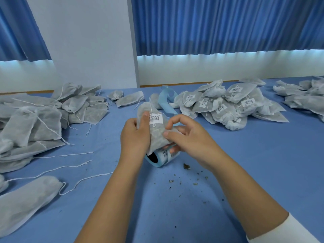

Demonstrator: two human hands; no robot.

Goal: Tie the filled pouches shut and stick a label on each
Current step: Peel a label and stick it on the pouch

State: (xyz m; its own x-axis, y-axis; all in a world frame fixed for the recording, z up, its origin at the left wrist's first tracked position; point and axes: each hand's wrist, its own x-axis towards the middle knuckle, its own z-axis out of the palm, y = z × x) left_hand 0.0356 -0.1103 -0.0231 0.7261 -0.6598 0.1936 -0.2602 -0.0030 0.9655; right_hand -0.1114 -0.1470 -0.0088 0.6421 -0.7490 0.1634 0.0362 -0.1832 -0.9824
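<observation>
A filled white fabric pouch (157,135) is held above the blue table, a white barcode label (156,119) stuck near its top. My left hand (135,135) grips the pouch's left side, thumb pressing just beside the label. My right hand (185,135) pinches the pouch's right edge, its lower fingers reaching down to the label roll (160,157) that lies on the table right under the pouch. A blue backing strip (166,100) trails from the roll toward the back.
Unlabelled pouches (43,118) with loose strings are heaped at the left, and one (26,200) lies near the front left. Labelled pouches (228,104) pile up at the right, more (303,97) at the far right. Herb crumbs (186,166) dot the table (245,155).
</observation>
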